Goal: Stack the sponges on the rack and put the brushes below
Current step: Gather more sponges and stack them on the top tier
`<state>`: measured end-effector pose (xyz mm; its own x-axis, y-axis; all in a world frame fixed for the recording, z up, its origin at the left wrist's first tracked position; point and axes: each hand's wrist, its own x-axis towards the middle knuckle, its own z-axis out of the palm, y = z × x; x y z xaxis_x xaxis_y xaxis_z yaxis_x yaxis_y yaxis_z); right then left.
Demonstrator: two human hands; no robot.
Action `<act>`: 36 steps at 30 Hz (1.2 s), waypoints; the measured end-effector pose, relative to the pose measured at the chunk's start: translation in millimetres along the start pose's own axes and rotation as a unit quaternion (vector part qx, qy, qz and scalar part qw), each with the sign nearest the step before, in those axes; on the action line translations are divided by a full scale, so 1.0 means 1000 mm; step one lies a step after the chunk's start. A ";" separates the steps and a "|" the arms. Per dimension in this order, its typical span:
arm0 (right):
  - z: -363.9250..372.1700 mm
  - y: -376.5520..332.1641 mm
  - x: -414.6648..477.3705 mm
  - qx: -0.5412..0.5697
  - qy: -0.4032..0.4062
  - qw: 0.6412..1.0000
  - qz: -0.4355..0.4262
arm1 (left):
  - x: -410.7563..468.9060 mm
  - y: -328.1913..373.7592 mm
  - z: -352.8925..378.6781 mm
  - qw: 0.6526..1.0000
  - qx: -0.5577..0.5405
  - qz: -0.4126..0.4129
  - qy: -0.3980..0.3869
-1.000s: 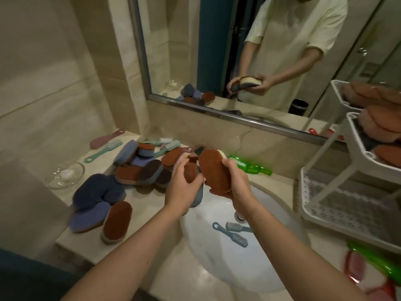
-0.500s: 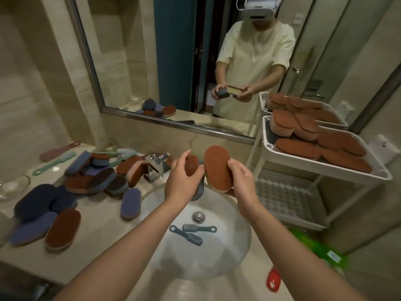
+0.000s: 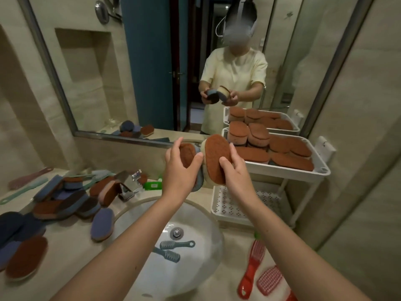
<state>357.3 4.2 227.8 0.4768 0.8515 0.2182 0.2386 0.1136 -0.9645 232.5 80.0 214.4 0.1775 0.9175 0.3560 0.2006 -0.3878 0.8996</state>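
Note:
My left hand [image 3: 181, 170] grips a brown-topped sponge with a blue underside [image 3: 187, 154]. My right hand [image 3: 235, 172] grips a bigger brown-topped oval sponge [image 3: 218, 156] upright beside it. Both are held above the basin, just left of the white rack [image 3: 323, 170]. The rack's top tray holds several brown sponges [image 3: 282, 153] in stacks. Its lower tray [image 3: 225, 205] shows bare perforated floor. More sponges [image 3: 65, 200], brown and blue, lie heaped on the counter at left. Two grey-blue brushes [image 3: 171, 249] lie in the sink.
A red brush [image 3: 251, 268] and a pink brush [image 3: 270, 280] lie on the counter at lower right. Pink and green long-handled brushes [image 3: 26, 185] lie at far left. The tap [image 3: 127, 184] stands behind the basin [image 3: 201, 227]. A mirror [image 3: 152, 61] covers the wall.
The view has swung right and up, bringing the rack fully into sight. Both hands, still holding their sponges, have risen and now sit closer to the rack's top tray.

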 end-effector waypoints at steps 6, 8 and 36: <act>-0.059 -0.011 0.004 -0.040 0.042 0.998 -0.037 | 0.002 0.042 0.052 0.998 -0.038 0.028 -0.032; -0.078 -0.011 0.005 -0.046 0.051 0.997 -0.031 | 0.002 0.054 0.070 0.997 -0.040 0.027 -0.060; -0.219 0.009 0.113 -0.130 0.245 0.960 0.028 | 0.094 0.097 0.227 0.895 0.247 0.296 -0.223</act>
<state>598.6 -10.4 276.9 0.8207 0.5023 0.2724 0.3741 -0.1121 -0.9206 487.4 108.8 278.4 0.7384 0.4540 0.4986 0.3266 -0.8877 0.3246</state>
